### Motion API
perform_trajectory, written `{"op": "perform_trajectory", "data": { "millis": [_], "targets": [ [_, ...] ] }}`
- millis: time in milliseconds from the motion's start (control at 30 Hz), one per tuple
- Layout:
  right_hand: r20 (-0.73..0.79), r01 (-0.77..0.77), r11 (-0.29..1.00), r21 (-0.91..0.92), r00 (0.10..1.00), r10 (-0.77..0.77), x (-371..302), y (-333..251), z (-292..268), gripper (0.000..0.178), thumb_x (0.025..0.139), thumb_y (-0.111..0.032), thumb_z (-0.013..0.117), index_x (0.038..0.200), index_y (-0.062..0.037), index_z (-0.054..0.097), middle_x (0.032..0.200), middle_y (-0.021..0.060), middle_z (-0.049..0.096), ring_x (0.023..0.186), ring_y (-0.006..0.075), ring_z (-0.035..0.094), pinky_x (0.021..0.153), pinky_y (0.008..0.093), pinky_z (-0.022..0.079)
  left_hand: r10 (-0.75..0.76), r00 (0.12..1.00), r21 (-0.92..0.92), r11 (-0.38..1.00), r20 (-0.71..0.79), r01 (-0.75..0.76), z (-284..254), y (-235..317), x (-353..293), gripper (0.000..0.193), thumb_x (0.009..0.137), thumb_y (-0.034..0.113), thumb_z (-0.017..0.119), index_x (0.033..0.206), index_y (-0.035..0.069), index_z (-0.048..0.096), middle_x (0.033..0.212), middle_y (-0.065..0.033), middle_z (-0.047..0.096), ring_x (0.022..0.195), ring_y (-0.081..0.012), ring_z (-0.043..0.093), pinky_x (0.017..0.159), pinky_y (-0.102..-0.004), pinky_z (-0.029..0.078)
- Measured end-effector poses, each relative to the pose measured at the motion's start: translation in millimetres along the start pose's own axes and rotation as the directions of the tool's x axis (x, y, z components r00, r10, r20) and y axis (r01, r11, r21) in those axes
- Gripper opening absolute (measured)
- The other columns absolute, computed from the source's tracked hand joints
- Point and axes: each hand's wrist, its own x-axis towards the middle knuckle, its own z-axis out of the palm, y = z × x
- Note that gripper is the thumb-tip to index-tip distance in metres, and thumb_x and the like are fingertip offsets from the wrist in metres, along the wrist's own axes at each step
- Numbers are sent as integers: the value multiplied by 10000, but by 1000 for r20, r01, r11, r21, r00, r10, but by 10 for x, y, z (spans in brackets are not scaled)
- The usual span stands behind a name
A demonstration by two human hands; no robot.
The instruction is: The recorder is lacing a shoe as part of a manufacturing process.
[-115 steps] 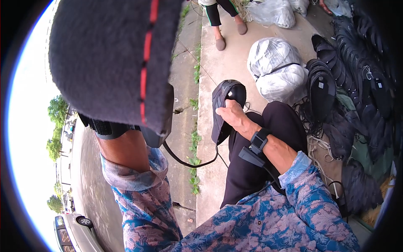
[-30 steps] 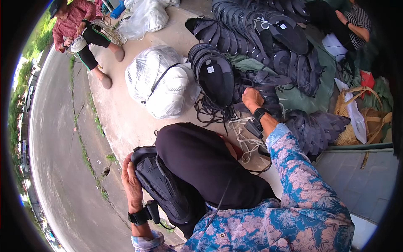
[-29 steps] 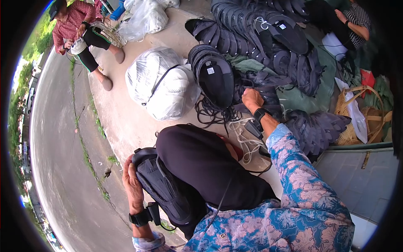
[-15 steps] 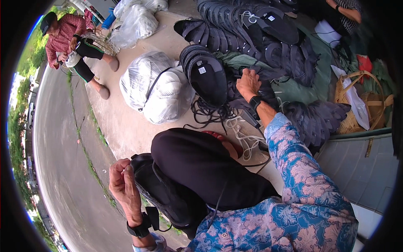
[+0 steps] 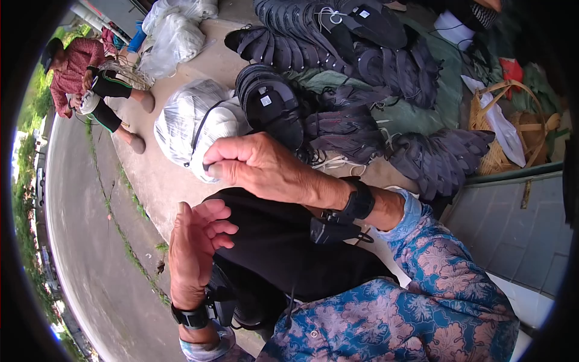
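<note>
My right hand is up over my knee, thumb and forefinger pinched together. What they pinch, if anything, is too small to make out. Just below it, my left hand holds nothing, with its palm turned inward and its fingers apart and slightly curled. Beneath the left wrist, dark forms on my lap merge with my black trousers; the black shoe there is mostly hidden. Beyond my right hand lies a stack of black shoe uppers with a small white label inside the top one.
More rows of nested dark shoe uppers lie on a green sheet. A white plastic bundle with a dark strap sits nearer the left. At right stands a woven basket. Another person sits far left, handling something white.
My right hand has come back from the pile of uppers to above my knee, now pinched. My left hand has opened its fingers and left the shoe's edge. The view has shifted slightly.
</note>
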Motion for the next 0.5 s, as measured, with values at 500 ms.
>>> {"op": "perform_trajectory", "data": {
  "millis": [500],
  "targets": [
    [253, -123, 951, -285, 947, 199, -565, -532, -2, 154, 924, -119, 624, 1021, -1, 599, 880, 164, 656, 806, 335, 663, 683, 356, 507, 321, 946, -668, 714, 42, -213, 251, 609, 124, 186, 1005, 205, 454, 925, 73, 558, 785, -23, 559, 677, -169, 524, 725, -363, 466]
  ]
}}
